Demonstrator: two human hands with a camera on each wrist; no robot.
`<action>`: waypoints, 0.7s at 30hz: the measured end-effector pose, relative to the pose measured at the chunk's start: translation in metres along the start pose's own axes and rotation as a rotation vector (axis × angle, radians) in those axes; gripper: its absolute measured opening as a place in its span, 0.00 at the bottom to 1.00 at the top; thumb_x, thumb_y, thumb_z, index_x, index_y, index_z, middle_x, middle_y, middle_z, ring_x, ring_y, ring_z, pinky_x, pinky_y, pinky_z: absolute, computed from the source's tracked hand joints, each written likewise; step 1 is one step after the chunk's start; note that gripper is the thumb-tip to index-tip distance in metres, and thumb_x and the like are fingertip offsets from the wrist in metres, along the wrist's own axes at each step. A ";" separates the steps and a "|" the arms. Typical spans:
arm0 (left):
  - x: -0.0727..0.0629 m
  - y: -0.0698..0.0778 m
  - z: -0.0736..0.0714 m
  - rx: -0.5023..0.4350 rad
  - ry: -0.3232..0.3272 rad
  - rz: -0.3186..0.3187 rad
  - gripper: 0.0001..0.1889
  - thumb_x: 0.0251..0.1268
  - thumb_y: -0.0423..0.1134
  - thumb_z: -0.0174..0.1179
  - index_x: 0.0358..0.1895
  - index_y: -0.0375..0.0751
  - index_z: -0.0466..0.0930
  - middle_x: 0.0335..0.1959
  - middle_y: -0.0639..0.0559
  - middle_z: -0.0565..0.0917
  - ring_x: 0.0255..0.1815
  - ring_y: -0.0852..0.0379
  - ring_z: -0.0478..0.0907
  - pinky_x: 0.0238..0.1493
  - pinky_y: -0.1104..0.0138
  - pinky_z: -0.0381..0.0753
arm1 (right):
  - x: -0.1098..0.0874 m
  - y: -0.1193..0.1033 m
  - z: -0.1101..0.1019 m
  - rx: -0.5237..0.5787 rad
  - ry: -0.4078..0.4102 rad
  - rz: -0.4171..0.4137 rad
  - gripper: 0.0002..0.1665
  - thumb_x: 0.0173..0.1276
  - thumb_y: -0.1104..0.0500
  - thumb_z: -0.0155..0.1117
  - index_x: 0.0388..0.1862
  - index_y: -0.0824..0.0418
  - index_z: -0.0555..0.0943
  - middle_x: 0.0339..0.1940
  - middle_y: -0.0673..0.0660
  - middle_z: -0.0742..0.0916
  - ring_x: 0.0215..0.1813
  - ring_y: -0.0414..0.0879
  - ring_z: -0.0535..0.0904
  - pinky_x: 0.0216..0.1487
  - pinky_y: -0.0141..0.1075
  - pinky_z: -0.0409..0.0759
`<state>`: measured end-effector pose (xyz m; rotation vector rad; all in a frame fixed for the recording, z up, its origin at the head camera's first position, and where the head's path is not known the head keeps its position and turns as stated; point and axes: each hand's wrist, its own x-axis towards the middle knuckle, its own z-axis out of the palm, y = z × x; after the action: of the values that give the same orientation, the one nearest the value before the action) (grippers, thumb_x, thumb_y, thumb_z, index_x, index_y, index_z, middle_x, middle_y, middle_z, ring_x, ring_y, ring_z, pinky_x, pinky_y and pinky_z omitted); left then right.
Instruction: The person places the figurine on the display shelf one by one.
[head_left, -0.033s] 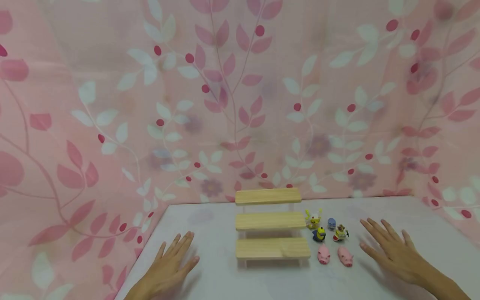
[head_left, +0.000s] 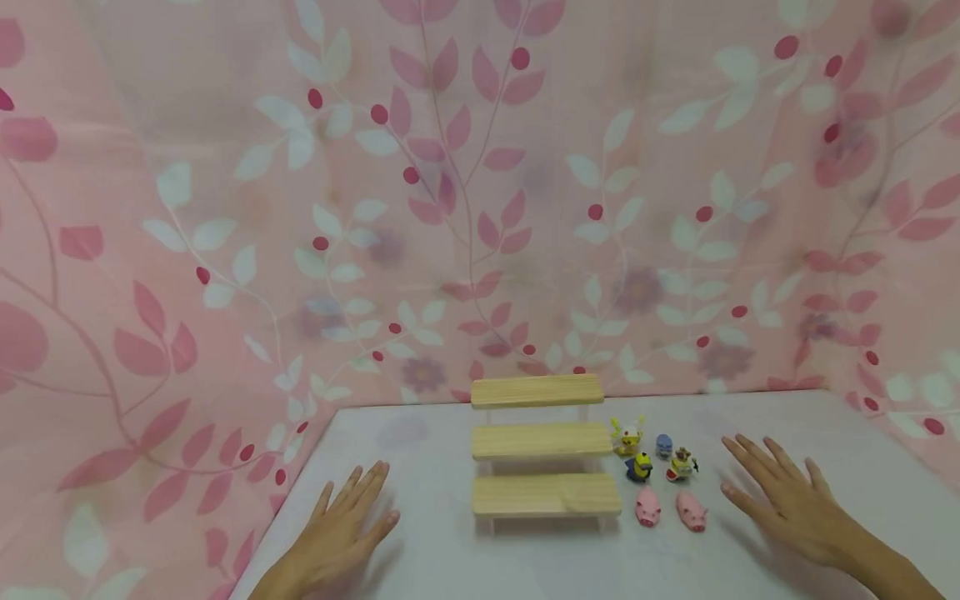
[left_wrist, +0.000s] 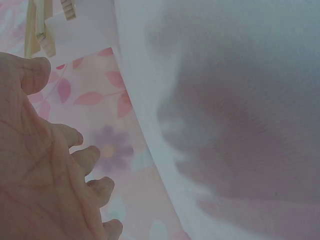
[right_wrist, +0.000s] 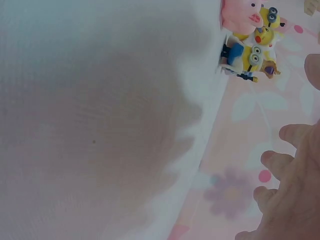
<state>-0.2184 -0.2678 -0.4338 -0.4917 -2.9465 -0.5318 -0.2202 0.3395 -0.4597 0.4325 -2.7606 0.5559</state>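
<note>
My left hand [head_left: 333,529] is held over the white table with its fingers spread, left of a three-step wooden stand [head_left: 546,496]. It holds nothing; in the left wrist view its palm [left_wrist: 45,165] faces the table and casts a shadow there. On the far side my right hand [head_left: 787,504] has its fingers spread too, with nothing in them. Nearest to it are two pink toy pigs [head_left: 691,511] and a yellow goggled figurine [head_left: 681,465]. Behind them stand a small blue figurine [head_left: 663,447], a dark-caped yellow figurine [head_left: 639,468] and a white-and-yellow figurine [head_left: 628,439].
The stand's pale wooden steps rise toward the back on clear supports, and nothing sits on them. A pink leaf-patterned curtain [head_left: 450,208] hangs behind the white table [head_left: 420,558] and along both sides.
</note>
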 end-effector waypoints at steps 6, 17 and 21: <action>-0.001 0.004 0.000 -0.009 0.006 -0.006 0.38 0.73 0.61 0.50 0.78 0.45 0.54 0.78 0.51 0.55 0.78 0.43 0.46 0.71 0.37 0.35 | 0.000 0.001 0.001 0.013 0.002 0.000 0.42 0.76 0.45 0.53 0.82 0.49 0.48 0.77 0.67 0.59 0.79 0.64 0.35 0.62 0.62 0.10; 0.000 0.008 -0.004 -0.025 -0.001 0.010 0.38 0.73 0.60 0.50 0.79 0.46 0.52 0.78 0.52 0.54 0.78 0.44 0.46 0.71 0.37 0.33 | -0.006 0.000 0.005 0.054 -0.030 0.020 0.43 0.77 0.46 0.53 0.82 0.52 0.47 0.77 0.70 0.58 0.78 0.66 0.33 0.60 0.65 0.09; 0.002 0.010 -0.002 -0.040 -0.015 0.008 0.39 0.73 0.62 0.49 0.79 0.47 0.51 0.78 0.54 0.53 0.79 0.45 0.45 0.72 0.38 0.33 | -0.002 0.001 0.000 0.044 -0.024 0.021 0.43 0.77 0.46 0.53 0.82 0.52 0.47 0.77 0.70 0.58 0.78 0.65 0.32 0.60 0.64 0.09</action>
<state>-0.2173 -0.2593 -0.4286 -0.5139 -2.9521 -0.5896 -0.2189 0.3408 -0.4609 0.4238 -2.7830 0.6221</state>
